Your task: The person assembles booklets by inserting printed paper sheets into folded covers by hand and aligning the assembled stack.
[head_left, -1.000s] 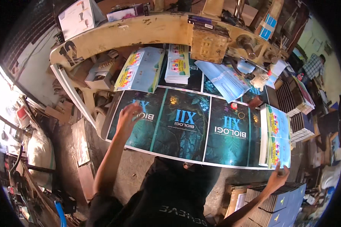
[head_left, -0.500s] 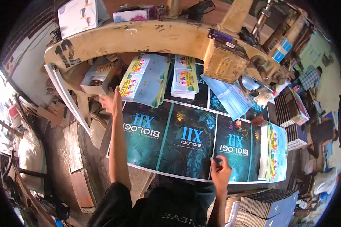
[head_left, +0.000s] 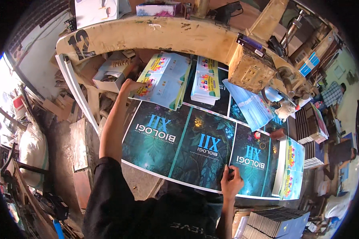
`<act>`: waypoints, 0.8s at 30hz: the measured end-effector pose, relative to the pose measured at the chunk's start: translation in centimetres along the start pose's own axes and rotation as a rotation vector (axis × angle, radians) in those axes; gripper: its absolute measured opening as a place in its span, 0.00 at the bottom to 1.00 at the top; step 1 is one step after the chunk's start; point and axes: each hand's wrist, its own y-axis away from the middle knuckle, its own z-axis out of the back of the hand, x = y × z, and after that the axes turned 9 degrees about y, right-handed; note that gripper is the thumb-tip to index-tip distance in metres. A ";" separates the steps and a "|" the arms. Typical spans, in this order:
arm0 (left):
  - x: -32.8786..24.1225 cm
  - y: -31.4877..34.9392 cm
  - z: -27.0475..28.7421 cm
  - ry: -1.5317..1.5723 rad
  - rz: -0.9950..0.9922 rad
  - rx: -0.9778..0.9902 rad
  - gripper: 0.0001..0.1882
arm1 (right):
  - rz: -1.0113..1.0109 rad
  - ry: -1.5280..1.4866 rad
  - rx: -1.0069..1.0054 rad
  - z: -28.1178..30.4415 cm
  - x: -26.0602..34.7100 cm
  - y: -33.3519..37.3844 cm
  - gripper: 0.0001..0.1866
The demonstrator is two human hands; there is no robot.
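Note:
My left hand [head_left: 129,88] is at the left edge of a stack of light-blue and yellow printed sheets [head_left: 165,85], fingers closed over the top sheet's edge. The fingertips' undersides are hidden. Below that stack spreads a large dark teal printed cover sheet [head_left: 163,153]. Over its near edge is my right hand [head_left: 232,183], thumb and fingers pinched around a small dark thing too small to make out. A narrower stack of similar printed sheets [head_left: 205,85] lies right of the first. Another stack [head_left: 293,169] rests at the cover sheet's right end.
A curved cream machine frame [head_left: 155,36] arches across the back, with a worn box [head_left: 251,67] mounted on it. An open carton [head_left: 111,73] sits at the left. Bundled books [head_left: 267,223] stand at the lower right. A person [head_left: 331,93] is farther off.
My left hand has moved from open air beside the stack onto the sheet's edge and closed there. My right hand stays over the near edge of the cover sheet. The view has shifted slightly.

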 end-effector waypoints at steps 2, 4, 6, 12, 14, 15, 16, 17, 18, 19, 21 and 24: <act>-1.6 1.4 2.6 -0.066 -0.029 0.058 0.53 | 0.015 -0.024 -0.007 0.1 0.3 -0.1 0.08; -2.7 1.8 3.1 -0.139 -0.071 0.141 0.51 | 0.025 -0.013 -0.011 0.3 0.2 0.0 0.08; -2.2 2.0 4.1 -0.070 -0.003 0.294 0.48 | 0.030 -0.012 -0.021 0.4 0.1 0.0 0.08; 5.8 2.2 3.7 0.130 0.026 0.218 0.39 | 0.026 -0.127 -0.002 -0.2 0.7 0.1 0.08; 2.7 8.7 -1.1 0.480 -0.010 0.377 0.34 | -0.121 -0.177 0.060 1.2 1.6 0.1 0.12; 5.1 9.7 -0.5 0.539 -0.049 0.395 0.31 | 0.025 -0.311 0.003 1.5 4.0 0.0 0.14; 7.5 10.2 -0.6 0.598 -0.089 0.426 0.28 | 0.163 -0.435 -0.058 1.7 6.1 0.2 0.17; 7.3 13.2 -2.6 0.710 -0.197 0.347 0.22 | 0.238 -0.426 0.049 1.7 7.2 0.4 0.23; 7.4 16.1 -3.9 0.745 -0.271 0.296 0.20 | 0.315 -0.420 0.162 1.4 8.3 0.6 0.29; 7.0 19.2 -3.9 0.693 -0.389 0.203 0.22 | 0.310 -0.428 0.165 0.7 9.5 0.6 0.29; 6.7 25.1 -3.3 0.619 -0.351 0.157 0.23 | 0.591 -0.398 0.258 -0.7 11.7 0.1 0.42; 12.1 29.1 -0.9 0.337 -0.275 0.132 0.26 | 0.749 -0.261 0.388 -1.2 14.1 -0.8 0.51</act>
